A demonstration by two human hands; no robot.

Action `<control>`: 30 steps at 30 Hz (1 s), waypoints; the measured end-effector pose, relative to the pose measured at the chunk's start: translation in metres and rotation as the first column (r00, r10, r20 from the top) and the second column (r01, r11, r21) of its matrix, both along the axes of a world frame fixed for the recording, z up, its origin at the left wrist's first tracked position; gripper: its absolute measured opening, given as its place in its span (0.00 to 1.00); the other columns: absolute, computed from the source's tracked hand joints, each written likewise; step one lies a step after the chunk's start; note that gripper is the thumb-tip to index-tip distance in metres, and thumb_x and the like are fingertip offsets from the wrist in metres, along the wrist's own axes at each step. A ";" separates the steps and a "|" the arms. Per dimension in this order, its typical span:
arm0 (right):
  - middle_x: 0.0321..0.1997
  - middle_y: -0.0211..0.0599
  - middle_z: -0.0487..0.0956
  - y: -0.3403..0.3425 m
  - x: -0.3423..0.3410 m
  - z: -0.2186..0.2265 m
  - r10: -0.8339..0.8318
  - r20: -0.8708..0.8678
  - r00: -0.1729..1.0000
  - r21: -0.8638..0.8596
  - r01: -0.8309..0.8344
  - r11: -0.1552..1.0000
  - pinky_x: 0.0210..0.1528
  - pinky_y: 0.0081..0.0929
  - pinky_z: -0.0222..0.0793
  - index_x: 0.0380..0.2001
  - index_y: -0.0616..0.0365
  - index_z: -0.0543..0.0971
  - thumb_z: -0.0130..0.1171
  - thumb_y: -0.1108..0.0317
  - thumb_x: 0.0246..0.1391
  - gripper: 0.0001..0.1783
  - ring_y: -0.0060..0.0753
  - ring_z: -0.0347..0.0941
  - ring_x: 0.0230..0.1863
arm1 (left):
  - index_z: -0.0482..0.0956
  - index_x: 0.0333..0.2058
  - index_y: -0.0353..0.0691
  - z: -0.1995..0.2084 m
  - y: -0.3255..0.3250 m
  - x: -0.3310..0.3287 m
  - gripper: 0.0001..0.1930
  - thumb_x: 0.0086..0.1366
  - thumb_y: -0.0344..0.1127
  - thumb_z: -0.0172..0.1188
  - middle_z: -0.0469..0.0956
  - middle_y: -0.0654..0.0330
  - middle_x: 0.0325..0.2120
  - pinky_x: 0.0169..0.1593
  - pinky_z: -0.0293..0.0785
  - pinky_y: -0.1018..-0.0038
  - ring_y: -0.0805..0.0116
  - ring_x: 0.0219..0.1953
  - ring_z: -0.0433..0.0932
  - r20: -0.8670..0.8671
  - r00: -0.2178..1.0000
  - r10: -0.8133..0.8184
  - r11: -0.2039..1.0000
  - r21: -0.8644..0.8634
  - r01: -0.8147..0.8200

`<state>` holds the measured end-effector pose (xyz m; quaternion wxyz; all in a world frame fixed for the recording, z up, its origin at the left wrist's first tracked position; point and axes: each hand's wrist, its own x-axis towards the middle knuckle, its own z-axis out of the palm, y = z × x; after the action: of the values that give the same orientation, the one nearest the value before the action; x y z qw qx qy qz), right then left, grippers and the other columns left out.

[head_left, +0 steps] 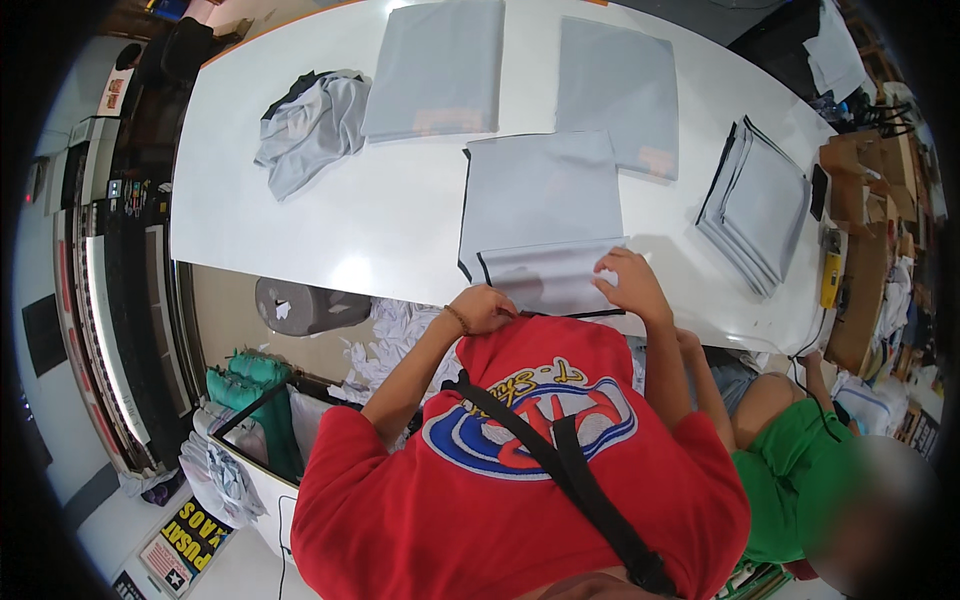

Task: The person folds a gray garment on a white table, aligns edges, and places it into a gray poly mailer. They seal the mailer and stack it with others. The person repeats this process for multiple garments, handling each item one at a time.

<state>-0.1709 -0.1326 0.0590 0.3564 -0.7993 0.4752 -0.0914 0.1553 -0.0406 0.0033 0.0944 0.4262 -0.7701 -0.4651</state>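
Observation:
A grey cloth [542, 185] with black edging lies in front of me at the table's near edge, its near part folded over into a flap [550, 272]. My left hand [484, 309] is closed on the flap's near left corner, fingertips partly hidden. At the flap's right side, my right hand [632, 284] has its thumb and fingers bent around a bit of the fabric. The black-edged near border of the cloth runs against my red shirt.
On the white table [300, 235] are a crumpled grey cloth [315, 130], two flat grey packs [435, 70] [620, 95] and a stack of folded grey cloths [757, 208]. A yellow cutter [830, 270] lies at the right edge. A person in green [790, 480] sits close on my right.

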 end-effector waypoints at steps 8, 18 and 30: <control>0.31 0.42 0.84 -0.066 0.050 -0.051 -0.363 0.212 0.907 0.047 0.362 0.931 0.37 0.33 0.74 0.34 0.60 0.84 0.65 0.62 0.54 0.11 0.38 0.80 0.31 | 0.86 0.42 0.41 -0.016 -0.013 0.033 0.12 0.61 0.38 0.66 0.85 0.53 0.34 0.41 0.79 0.67 0.61 0.35 0.85 -0.071 0.723 0.687 0.716 -0.103 -0.691; 0.29 0.42 0.85 -0.160 0.158 -0.070 -0.207 0.308 0.928 0.080 0.192 0.978 0.38 0.31 0.75 0.34 0.62 0.85 0.63 0.65 0.55 0.10 0.35 0.81 0.31 | 0.83 0.45 0.36 -0.055 -0.171 0.059 0.15 0.61 0.36 0.62 0.81 0.48 0.39 0.49 0.76 0.61 0.51 0.44 0.79 -0.065 0.459 0.886 0.413 -0.338 -0.846; 0.37 0.40 0.83 -0.172 0.257 -0.111 -0.168 0.170 0.971 -0.207 0.202 0.957 0.42 0.40 0.74 0.44 0.53 0.82 0.65 0.70 0.53 0.14 0.45 0.80 0.38 | 0.83 0.46 0.44 -0.068 -0.190 0.061 0.16 0.57 0.32 0.68 0.77 0.54 0.42 0.52 0.74 0.61 0.53 0.48 0.75 -0.193 0.494 0.848 0.420 -0.323 -0.848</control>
<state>0.0861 -0.3044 -0.0522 0.2891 -0.7769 0.5066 -0.2371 0.2166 -0.2302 -0.0647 0.3951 0.7286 -0.5237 -0.1967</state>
